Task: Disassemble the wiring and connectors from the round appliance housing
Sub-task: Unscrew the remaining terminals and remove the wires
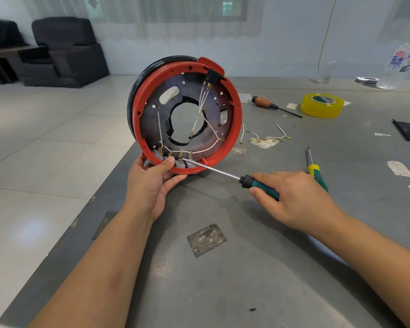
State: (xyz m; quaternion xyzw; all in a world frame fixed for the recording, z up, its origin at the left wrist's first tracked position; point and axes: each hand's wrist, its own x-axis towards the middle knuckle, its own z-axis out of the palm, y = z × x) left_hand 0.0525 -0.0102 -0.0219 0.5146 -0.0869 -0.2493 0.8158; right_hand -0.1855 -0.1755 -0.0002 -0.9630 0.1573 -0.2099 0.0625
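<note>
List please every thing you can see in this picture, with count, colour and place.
housing: 1, red rim, held upright at table edge
wires: several, white, inside housing
screwdriver: 1, teal handle, tip at lower connectors
loose wires: several, white, right of housing
other screwdrivers: 2, orange, yellow-green
tape: 1, yellow, far right
bottle: 1, clear, far right
table: 1, grey
left hand: grips housing rim
right hand: grips screwdriver

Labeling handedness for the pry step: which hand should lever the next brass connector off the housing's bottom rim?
Right. The right hand grips the teal-handled screwdriver, its tip at the brass connectors. The left hand is busy holding the red round housing upright by its lower rim.
</note>
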